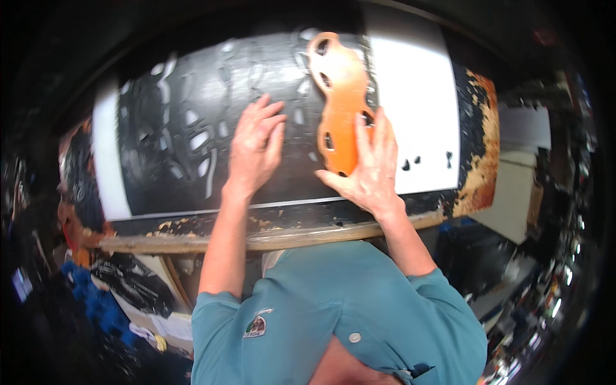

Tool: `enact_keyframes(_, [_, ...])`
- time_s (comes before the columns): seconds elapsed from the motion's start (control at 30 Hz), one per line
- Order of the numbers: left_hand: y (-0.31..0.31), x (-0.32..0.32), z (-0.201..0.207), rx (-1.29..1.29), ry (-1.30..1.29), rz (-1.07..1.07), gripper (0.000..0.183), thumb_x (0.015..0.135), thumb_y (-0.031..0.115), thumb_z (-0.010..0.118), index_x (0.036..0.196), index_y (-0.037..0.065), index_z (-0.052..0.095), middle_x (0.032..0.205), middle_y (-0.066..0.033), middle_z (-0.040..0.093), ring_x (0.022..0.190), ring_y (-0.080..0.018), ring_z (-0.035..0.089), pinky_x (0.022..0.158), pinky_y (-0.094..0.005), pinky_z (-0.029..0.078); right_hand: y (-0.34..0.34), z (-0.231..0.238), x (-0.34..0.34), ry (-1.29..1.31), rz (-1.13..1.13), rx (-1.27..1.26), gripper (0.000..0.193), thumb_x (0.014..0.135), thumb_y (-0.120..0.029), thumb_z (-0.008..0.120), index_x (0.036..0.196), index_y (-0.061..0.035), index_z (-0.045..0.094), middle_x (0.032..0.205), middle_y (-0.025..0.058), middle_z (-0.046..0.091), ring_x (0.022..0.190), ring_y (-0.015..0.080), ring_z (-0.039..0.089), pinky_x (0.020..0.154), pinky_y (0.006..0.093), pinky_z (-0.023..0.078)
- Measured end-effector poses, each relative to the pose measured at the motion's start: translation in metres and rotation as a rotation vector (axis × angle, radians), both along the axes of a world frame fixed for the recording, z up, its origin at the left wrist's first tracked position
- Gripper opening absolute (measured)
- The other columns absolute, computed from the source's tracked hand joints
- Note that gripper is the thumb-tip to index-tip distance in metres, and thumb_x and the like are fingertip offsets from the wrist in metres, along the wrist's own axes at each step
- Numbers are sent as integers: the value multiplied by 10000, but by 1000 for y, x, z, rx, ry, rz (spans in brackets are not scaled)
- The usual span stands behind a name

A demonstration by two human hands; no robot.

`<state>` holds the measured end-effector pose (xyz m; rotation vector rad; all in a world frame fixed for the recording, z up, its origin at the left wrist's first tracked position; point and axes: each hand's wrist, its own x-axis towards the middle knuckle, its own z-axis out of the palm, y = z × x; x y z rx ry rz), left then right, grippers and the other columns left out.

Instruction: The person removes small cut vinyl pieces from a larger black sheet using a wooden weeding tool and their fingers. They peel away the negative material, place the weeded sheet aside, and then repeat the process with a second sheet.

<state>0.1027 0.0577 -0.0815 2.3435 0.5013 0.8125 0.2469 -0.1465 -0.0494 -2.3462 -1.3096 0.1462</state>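
Observation:
An orange template with wavy edges and several oval holes lies lengthwise, pointing away from me, over the right part of a black sheet. My right hand rests at its near end, the thumb by the lower left corner and the stretched fingers along its right edge. Left of the template, my left hand is over the black sheet with its fingers apart and nothing in them. Pale curved outlines and small white openings mark the sheet's left half.
A white sheet shows beneath the black one, with small black scraps on its right side. The worktable has a wooden front edge and worn, peeling paint at the right. Below left are a blue bundle and black plastic.

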Motion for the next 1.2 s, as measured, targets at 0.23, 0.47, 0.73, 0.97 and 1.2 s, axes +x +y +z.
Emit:
enact_keyframes(0.23, [1,-3,4,-82,-228,42,191,900,-45,718,1084,1,696,1138,-170,754,1192,-413,694,1054,-512,534,-7,18,28,329,16,151,1031,612,-344,890,1519,-14,528,1552,292,393,1401,436,439,1161,525,397])
enact_keyframes(0.47, [37,-126,16,106,-25,624,204,951,47,685,1147,9,722,1235,-188,704,1189,-384,658,1071,-460,511,-58,40,86,800,-91,350,1016,704,-291,883,1569,31,458,1516,195,531,1418,314,511,1207,437,378])
enact_keyframes(0.73, [69,-265,14,250,479,1058,520,911,226,785,1334,-43,646,1283,-273,655,1215,-440,582,1073,-522,466,-50,-17,98,-197,-207,33,811,814,-287,868,1520,-63,537,1586,276,395,1449,464,393,1204,545,342])
enact_keyframes(0.97, [93,-283,33,-330,178,1011,503,903,256,786,1278,-67,693,1169,-297,739,1123,-389,735,996,-428,549,66,13,-44,245,207,389,380,895,5,758,1268,4,687,1204,142,697,1123,271,658,991,368,505])
enact_keyframes(1.2, [106,-302,36,-827,-170,657,397,976,180,741,1270,-79,678,1129,-176,770,1064,-199,714,937,-340,556,224,31,-210,277,699,480,425,805,-55,850,1195,29,704,1042,189,707,935,338,690,832,409,564])
